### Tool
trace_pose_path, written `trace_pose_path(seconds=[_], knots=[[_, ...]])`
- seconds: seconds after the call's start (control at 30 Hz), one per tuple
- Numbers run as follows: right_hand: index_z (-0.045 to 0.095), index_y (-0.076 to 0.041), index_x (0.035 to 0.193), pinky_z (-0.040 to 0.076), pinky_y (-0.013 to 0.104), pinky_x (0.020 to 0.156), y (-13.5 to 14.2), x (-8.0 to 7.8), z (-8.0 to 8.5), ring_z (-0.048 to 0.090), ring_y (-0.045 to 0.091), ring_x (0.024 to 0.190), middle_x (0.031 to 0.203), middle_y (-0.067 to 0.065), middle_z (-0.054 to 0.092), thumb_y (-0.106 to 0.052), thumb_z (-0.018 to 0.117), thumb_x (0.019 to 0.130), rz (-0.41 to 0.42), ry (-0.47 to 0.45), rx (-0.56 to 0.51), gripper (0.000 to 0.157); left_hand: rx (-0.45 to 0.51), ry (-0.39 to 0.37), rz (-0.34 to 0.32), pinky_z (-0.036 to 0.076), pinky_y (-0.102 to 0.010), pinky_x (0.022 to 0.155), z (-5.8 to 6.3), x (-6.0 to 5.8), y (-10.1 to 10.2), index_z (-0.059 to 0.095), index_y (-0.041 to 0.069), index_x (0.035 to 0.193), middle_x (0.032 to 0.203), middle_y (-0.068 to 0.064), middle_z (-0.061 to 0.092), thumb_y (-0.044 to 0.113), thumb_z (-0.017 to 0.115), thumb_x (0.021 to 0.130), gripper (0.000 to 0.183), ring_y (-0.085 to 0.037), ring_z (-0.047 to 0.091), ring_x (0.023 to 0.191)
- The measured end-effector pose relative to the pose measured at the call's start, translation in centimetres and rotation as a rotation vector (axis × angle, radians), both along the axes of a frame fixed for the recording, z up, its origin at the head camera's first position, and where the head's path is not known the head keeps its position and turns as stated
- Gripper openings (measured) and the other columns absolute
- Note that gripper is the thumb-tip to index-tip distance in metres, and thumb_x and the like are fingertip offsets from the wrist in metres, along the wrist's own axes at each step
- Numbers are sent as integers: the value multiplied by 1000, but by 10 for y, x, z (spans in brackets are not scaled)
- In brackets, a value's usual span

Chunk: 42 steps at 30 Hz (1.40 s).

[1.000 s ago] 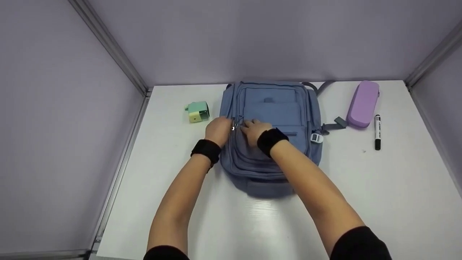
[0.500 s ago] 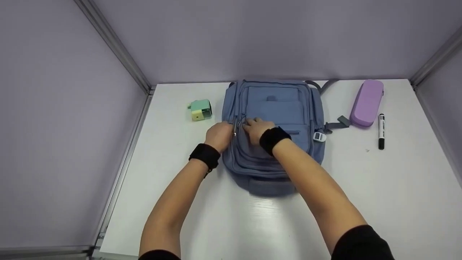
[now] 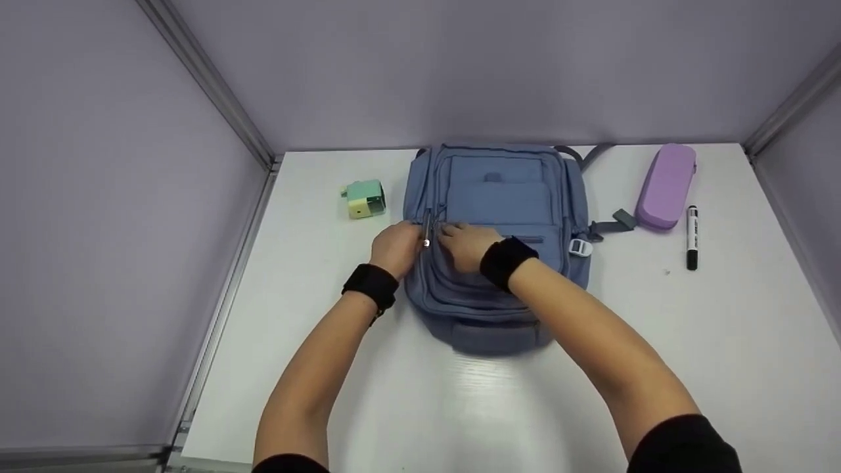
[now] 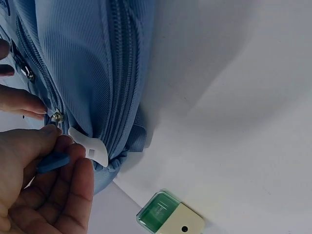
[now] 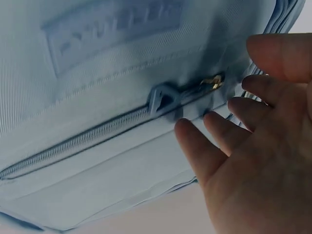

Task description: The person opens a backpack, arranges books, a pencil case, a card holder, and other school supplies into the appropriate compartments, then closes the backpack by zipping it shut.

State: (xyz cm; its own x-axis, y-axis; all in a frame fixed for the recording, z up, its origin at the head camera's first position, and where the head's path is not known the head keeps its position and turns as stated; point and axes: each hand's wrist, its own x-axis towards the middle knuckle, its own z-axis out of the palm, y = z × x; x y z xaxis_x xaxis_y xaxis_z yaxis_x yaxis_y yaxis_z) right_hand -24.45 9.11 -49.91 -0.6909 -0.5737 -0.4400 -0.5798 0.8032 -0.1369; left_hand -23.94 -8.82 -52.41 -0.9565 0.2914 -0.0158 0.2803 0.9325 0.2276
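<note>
A blue backpack lies flat on the white table, front side up. At its left side my left hand pinches a zipper pull between thumb and fingers; the metal slider shows just beyond the fingertips in the left wrist view. My right hand rests on the backpack's front, its fingers loosely extended beside that same zipper. In the right wrist view, a front pocket zipper with a looped pull lies by the right fingertips, which do not grip it.
Left of the backpack stands a green and yellow pencil sharpener. To the right lie a purple case and a black-and-white marker. A strap with a dark end reaches toward the case. Grey panels enclose the table.
My left hand has slid slightly along the backpack's left side toward me, with the zipper pull. My right hand has shifted a little toward me, and its elbow has swung outward.
</note>
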Motion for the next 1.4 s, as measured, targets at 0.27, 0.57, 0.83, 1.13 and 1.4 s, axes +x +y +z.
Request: trace_pose_path(seconds=[0.27, 0.57, 0.83, 1.13, 1.4], knots=[[29, -3, 160, 31, 48, 118, -2, 14, 2, 26, 35, 152, 167, 15, 25, -14, 42, 106, 81, -7, -18, 56, -8, 22, -15, 56, -46, 78, 0, 1, -1, 76, 7, 95, 93, -13, 72, 14, 63, 102, 16, -32, 70, 89], [23, -10, 163, 29, 47, 119, -5, 14, -1, 24, 34, 152, 168, 12, 23, -18, 37, 109, 56, -31, 4, 56, -18, 15, -15, 56, -46, 77, -1, 3, -1, 76, 5, 97, 93, -13, 71, 15, 62, 103, 18, -32, 70, 88], [24, -13, 163, 33, 48, 117, -6, 11, -4, 24, 32, 153, 168, 11, 22, -18, 37, 109, 52, -27, 33, 56, -24, 2, -26, 56, -46, 76, 0, 5, -1, 76, 4, 96, 92, -14, 71, 14, 61, 103, 19, -33, 70, 86], [26, -12, 163, 31, 46, 118, -5, 11, -5, 24, 32, 153, 167, 11, 24, -19, 39, 108, 57, -15, 47, 57, -36, -26, -45, 56, -47, 75, 2, 11, 0, 73, 3, 92, 92, -15, 72, 13, 62, 102, 18, -34, 70, 86], [26, -12, 163, 31, 47, 118, -6, 13, -3, 23, 32, 153, 167, 11, 24, -19, 41, 107, 54, -24, 42, 58, -77, -34, -48, 57, -48, 71, 3, 19, 1, 73, 3, 92, 90, -15, 72, 11, 60, 102, 19, -34, 70, 82]])
